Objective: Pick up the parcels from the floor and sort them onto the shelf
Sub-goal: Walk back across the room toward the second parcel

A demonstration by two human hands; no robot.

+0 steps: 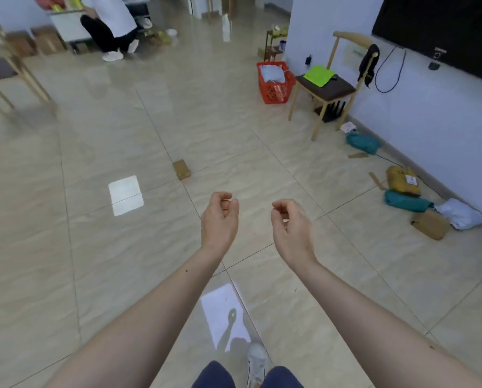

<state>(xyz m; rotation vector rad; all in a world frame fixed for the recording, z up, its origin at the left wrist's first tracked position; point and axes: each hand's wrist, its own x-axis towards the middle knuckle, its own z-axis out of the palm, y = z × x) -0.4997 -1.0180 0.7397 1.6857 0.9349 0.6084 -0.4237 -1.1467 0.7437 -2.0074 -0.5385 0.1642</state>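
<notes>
A: While both arms are reaching forward over the tiled floor (94, 247), the left hand (219, 219) and right hand (289, 228) are curling loosely, gripping nothing.

B: Parcels?

A: Lying on the floor: small brown box (181, 169) ahead; yellow parcel (403, 180), teal bag (406, 201), white bag (459, 214) and another brown box (430, 225) clustering by the right wall (430, 113).

B: Progress?

A: Judging early; everything visible is awaiting pickup. No shelf is showing.
</notes>
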